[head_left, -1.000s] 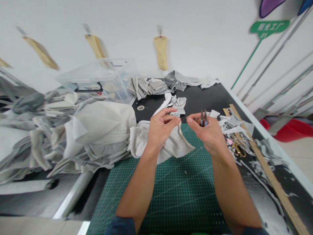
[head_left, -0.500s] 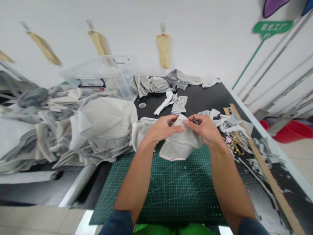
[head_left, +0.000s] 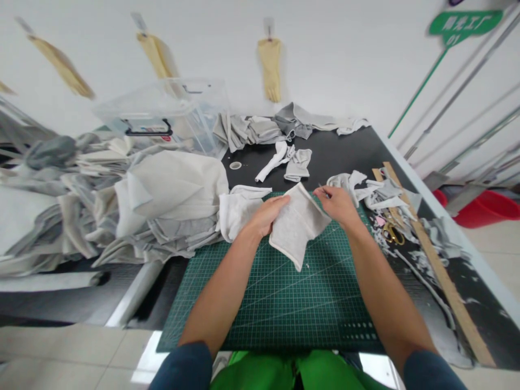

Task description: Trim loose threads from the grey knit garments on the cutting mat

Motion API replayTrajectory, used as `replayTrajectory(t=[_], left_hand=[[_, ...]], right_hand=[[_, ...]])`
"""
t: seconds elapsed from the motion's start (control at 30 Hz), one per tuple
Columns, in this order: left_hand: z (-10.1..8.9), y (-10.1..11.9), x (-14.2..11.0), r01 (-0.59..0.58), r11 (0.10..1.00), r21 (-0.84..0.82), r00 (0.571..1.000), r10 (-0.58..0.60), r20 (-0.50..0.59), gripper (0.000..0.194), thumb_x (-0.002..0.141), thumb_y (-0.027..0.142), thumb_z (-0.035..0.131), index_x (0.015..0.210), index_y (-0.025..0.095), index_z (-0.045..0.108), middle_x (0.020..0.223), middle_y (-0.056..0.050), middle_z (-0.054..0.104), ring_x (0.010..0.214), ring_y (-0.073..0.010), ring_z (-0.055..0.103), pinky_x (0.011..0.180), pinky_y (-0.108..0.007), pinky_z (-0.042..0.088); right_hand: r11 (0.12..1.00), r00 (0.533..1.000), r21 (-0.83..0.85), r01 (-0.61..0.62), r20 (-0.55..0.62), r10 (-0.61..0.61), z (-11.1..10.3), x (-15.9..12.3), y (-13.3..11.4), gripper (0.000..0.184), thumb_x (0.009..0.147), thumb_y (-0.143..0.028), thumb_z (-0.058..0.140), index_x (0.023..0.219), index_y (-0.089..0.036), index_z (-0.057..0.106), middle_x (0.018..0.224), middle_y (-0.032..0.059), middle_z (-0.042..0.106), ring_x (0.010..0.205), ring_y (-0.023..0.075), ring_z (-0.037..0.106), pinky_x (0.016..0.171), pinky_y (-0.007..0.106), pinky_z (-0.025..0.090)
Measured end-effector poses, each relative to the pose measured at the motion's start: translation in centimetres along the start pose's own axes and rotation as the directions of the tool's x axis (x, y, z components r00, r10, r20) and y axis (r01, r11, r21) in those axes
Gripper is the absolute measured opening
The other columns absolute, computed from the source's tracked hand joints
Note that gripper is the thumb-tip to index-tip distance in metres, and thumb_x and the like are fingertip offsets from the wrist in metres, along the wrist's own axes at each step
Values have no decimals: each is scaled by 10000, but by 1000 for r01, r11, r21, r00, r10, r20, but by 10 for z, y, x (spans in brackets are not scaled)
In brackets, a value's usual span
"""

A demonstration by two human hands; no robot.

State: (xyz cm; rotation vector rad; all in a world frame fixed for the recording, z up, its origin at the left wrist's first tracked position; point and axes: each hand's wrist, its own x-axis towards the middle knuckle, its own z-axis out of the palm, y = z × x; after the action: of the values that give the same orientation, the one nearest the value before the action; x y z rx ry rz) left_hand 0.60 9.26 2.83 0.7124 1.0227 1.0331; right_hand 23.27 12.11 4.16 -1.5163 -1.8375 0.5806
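My left hand [head_left: 271, 215] grips a light grey piece of sewn fabric [head_left: 296, 222] by its left edge, thumb on top. The fabric hangs tilted over the green cutting mat [head_left: 292, 309], its edges seamed. At the fabric's upper right edge, my right hand [head_left: 339, 205] is closed around a small pair of thread snips [head_left: 324, 190]. Only the dark pointed end of the snips shows between the fingers; the rest is hidden. I cannot tell whether the right hand touches the fabric.
A large heap of grey and white fabric [head_left: 174, 184] lies to the left, before a clear plastic box [head_left: 154, 111]. More folded fabric [head_left: 264, 130] sits at the back. On the right are gold-handled scissors [head_left: 393, 233], scraps, and a long wooden strip [head_left: 442, 276].
The fabric has been turned and spread out, and hangs from the left hand. My right hand has moved slightly away to the right with the snips. The view has shifted a little.
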Motion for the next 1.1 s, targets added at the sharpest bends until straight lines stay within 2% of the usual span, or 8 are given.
replayTrajectory(t=[0.17,0.27,0.47,0.6,0.87,0.93,1.0,1.1], left_hand=[[-1,-7,2,-82,996,-36,987,76,-141,174,861,326,794,913,160,802,937,-114,841,802,-214,767,733,-308,605],[1,-10,-1,-64,997,-51,992,58,-108,234,854,368,736,904,144,781,866,-122,822,776,-227,756,642,-300,569],[7,-8,-22,-78,996,51,997,78,7,275,828,395,662,912,144,740,830,-120,790,731,-229,724,602,-309,562],[1,-8,-29,-117,992,42,990,121,-79,263,835,427,673,875,168,702,787,-102,762,726,-236,718,607,-314,533],[-22,-11,-38,-248,967,67,956,255,-148,258,795,416,765,816,175,675,758,-47,713,741,-194,669,691,-287,506],[-29,-14,-42,-260,952,163,950,282,-131,235,800,396,765,813,184,663,753,-24,688,709,-172,628,658,-266,471],[-39,-20,-43,-238,926,294,942,294,-163,176,801,338,745,800,194,643,725,-3,646,689,-165,593,627,-255,436],[-54,-29,-40,-150,867,476,923,295,-247,115,738,219,725,782,202,620,703,8,605,727,-189,589,634,-264,425]], right_hand=[[998,997,32,48,-60,-46,19,-14,-6,349,1000,-448,562,879,-193,768,889,98,757,823,231,634,793,362,468],[977,988,200,71,122,-97,32,-27,-23,372,979,-535,619,1034,-205,781,983,65,792,848,213,670,816,344,503],[1000,994,24,-2,112,-1,46,-40,-43,327,885,-477,750,1073,-210,728,1040,104,800,883,236,710,816,347,515],[988,997,157,12,75,-24,42,-43,-32,180,870,-379,720,958,-222,710,957,68,784,881,233,709,838,355,516],[872,989,467,-144,99,110,10,-53,17,314,782,-443,764,960,-213,647,823,16,729,713,181,629,661,290,464],[929,982,320,-184,97,161,-5,-56,41,291,793,-437,718,959,-203,673,806,27,728,704,193,632,642,297,454],[980,970,-52,-190,145,196,-22,-60,66,197,782,-366,695,887,-200,714,789,57,741,755,223,664,683,318,460],[813,939,-543,-210,119,323,-43,-68,94,130,766,-283,728,854,-192,758,885,156,793,882,305,726,756,367,474]])
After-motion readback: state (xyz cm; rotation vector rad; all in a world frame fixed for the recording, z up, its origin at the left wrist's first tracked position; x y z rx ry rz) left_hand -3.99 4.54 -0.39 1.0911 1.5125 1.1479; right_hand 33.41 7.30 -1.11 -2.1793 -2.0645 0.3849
